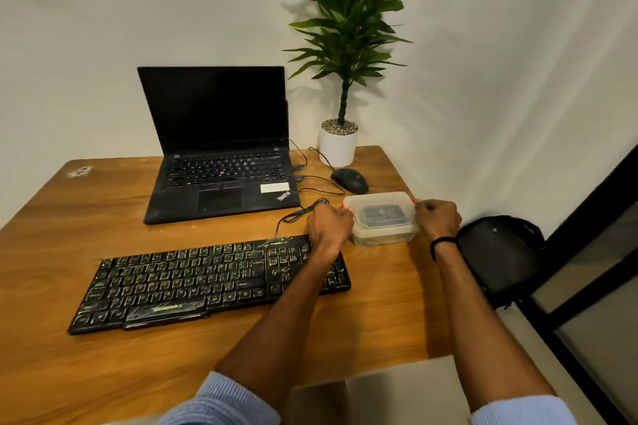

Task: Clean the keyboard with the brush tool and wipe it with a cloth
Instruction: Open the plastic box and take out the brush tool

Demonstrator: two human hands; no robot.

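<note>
1. your left hand (329, 221) grips the left end of the plastic container (383, 237), fingers curled round its edge by an orange clip
2. your right hand (437, 217) grips the right end of the same container, fingers curled in at the other orange clip; a black band (442, 242) sits on that wrist
3. the container rests on the wooden table (103, 210), just beyond the far right corner of the keyboard (193, 281); its clear lid is on and something dark lies inside, too blurred to tell what it is
4. the keyboard lies flat in front of you, black, its keys streaked with pale and greenish marks; your left forearm crosses over its right end
5. a black cable (300, 212) loops on the table between the keyboard and the laptop (221, 162)
6. the laptop stands open behind the keyboard, screen dark; to its right are a black mouse (349, 180) and a potted plant (340, 145) against the wall
7. a dark backpack (497, 252) sits just off the table's right edge
</note>
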